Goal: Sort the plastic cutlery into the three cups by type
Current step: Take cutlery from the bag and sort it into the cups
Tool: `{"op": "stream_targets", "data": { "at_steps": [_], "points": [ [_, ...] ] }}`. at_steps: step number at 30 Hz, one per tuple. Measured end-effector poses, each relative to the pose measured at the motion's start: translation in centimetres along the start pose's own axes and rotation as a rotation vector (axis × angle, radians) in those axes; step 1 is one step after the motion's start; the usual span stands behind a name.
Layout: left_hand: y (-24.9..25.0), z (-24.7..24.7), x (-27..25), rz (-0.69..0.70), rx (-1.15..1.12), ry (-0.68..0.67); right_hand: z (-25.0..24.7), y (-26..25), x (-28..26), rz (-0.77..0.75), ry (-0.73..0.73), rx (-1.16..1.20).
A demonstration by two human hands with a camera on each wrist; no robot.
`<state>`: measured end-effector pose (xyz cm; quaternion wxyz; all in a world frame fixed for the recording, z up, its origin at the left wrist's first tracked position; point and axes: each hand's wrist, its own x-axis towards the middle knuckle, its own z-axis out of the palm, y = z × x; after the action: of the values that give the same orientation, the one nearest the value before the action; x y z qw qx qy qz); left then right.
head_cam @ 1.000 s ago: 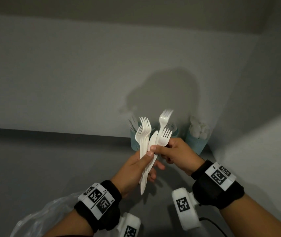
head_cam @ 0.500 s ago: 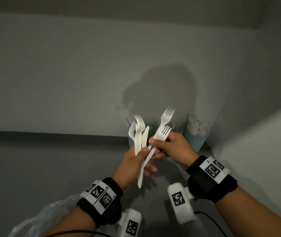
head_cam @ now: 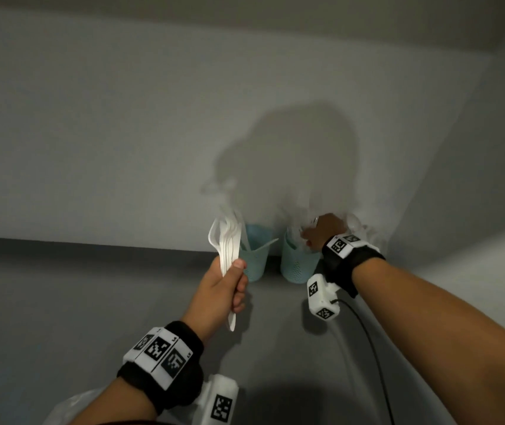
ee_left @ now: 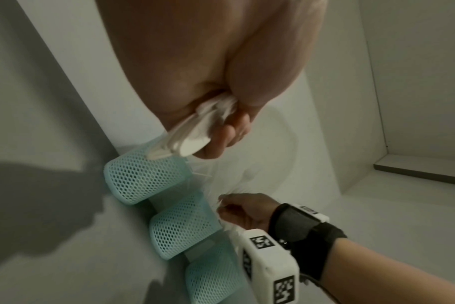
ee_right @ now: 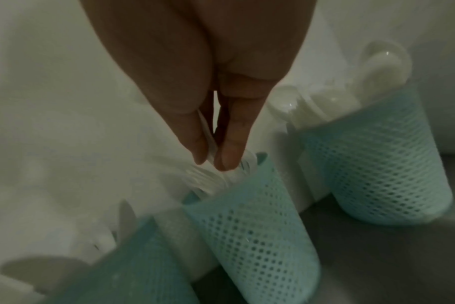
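My left hand (head_cam: 235,282) grips a bundle of white plastic cutlery (head_cam: 226,240) upright by the handles, just left of the left teal mesh cup (head_cam: 256,260). In the left wrist view the handle ends (ee_left: 190,142) stick out below my left hand (ee_left: 222,128). My right hand (head_cam: 312,237) is over the middle cup (head_cam: 298,265). There, thumb and finger of the right hand (ee_right: 212,159) pinch white forks (ee_right: 208,181) at the rim of the middle cup (ee_right: 257,230). The right cup (ee_right: 377,174) holds spoons (ee_right: 377,67).
The three cups stand in a row against the grey wall at the back of the grey surface (head_cam: 91,302). A side wall (head_cam: 475,210) closes the corner on the right. A clear plastic bag (head_cam: 70,406) lies by my left forearm.
My right hand has pulled forks away from the bundle and moved right and back to the middle cup. My left hand has turned the remaining bundle edge-on and stayed near the left cup.
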<state>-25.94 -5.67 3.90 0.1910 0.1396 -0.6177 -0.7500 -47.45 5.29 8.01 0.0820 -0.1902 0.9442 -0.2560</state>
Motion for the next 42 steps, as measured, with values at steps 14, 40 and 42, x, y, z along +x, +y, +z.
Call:
{"op": "stream_targets", "data": {
  "at_steps": [14,40,42],
  "points": [
    [-0.8,0.0,0.4,0.069,0.047,0.043,1.0,-1.3,0.4,0.102,0.005,0.013],
    [0.8,2.6,-1.8,0.143,0.153,0.042,2.0,-5.1,-11.7,-0.307,-0.303,0.860],
    [0.5,2.8,-1.8,0.145,0.144,0.051,2.0,-4.9,-11.7,-0.295,-0.303,0.875]
  ]
}}
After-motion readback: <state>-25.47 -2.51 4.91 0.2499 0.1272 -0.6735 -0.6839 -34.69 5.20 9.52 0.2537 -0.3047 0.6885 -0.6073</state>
